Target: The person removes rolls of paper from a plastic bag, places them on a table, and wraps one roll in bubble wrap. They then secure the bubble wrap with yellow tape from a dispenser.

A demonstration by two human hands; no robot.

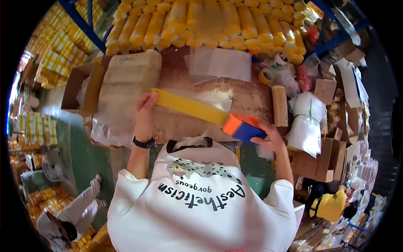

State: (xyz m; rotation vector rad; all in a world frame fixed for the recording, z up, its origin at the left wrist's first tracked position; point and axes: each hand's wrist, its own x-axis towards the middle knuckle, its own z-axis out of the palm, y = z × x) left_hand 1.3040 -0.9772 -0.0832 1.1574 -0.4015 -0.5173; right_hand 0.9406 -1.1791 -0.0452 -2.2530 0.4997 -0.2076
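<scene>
A strip of yellow packing tape (189, 106) is stretched between my two hands above the table. Its free end is pinched in the fingers of my left hand (146, 103), which has a dark watch on the wrist. My right hand (270, 137) grips an orange and blue tape dispenser (244, 129), from which the strip runs. Under the strip, a clear plastic sheet or bag (218, 102) lies on the reddish-brown tabletop (176, 130). Farther back are more flat clear bags (222, 63). To the left of my left hand is a large plastic-wrapped package (126, 84).
Rows of yellow wrapped rolls (201, 21) are stacked behind the table. An open cardboard box (84, 90) stands at the left. Tape rolls (266, 76), a brown roll (280, 106) and a tied bag bundle (306, 117) sit at the right. Other people (329, 206) are lower down on both sides.
</scene>
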